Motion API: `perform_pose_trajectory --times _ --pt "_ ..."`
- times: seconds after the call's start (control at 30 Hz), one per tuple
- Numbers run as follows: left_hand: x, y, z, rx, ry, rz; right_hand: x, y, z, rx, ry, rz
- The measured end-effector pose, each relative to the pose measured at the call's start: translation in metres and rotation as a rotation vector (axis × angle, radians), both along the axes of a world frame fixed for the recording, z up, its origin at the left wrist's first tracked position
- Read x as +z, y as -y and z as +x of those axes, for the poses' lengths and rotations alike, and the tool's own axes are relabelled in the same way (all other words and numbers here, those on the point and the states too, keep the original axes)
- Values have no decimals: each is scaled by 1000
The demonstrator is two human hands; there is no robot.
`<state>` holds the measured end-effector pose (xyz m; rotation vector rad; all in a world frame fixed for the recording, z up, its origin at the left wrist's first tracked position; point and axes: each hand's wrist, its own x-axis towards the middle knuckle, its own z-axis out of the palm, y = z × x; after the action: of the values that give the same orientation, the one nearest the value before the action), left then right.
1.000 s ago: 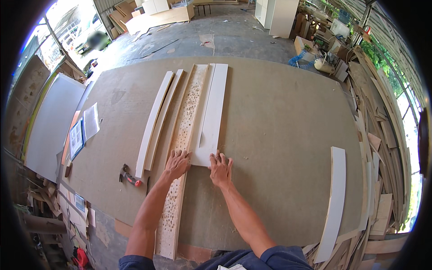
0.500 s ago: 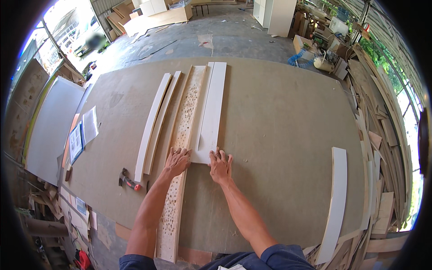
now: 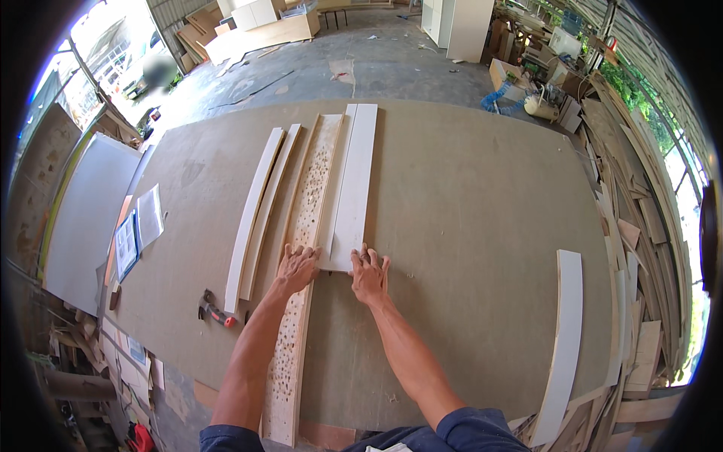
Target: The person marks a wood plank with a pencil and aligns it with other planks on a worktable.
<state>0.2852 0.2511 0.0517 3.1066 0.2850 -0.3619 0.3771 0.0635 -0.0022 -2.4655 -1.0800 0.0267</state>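
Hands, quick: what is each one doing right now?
Left hand: open, flat on the long perforated board, grasping nothing.
Right hand: open, fingers spread at the near end of the white plank.

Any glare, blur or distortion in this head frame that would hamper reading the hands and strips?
Head view: even daylight, hands and white strip sharp; fisheye bows the table edge and the curved strip; window at upper left overexposed, with a blurred patch; black vignette corners.
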Motion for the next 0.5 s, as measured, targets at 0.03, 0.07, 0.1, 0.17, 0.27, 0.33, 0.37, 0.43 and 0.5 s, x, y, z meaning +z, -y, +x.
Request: perform_pose_trajectory --times 0.03,0.07,0.1,0.17,0.27,0.33,0.37,0.43,0.5 --pt "-1 -1 0 8 4 6 2 -1 0 11 -21 -33" --pt "-1 -1 2 7 7 6 1 -2 2 10 -18 -33" --pt "-1 -1 4 12 4 5 0 -2 4 8 -21 -27" --pt "0 -1 8 17 4 6 0 -3 8 6 -19 -19" --pt "1 -3 14 24 -11 -6 -1 -6 11 -2 -21 -11" --pt "-1 -6 16 29 -2 2 -2 -9 12 -22 -22 34" --pt "-1 -5 17 27 0 3 -2 -9 13 -24 -20 36" --pt "-2 -6 20 43 -20 6 -1 -9 15 -26 -50 32" --pt "4 -5 27 41 -36 0 -3 -9 20 -28 -46 31"
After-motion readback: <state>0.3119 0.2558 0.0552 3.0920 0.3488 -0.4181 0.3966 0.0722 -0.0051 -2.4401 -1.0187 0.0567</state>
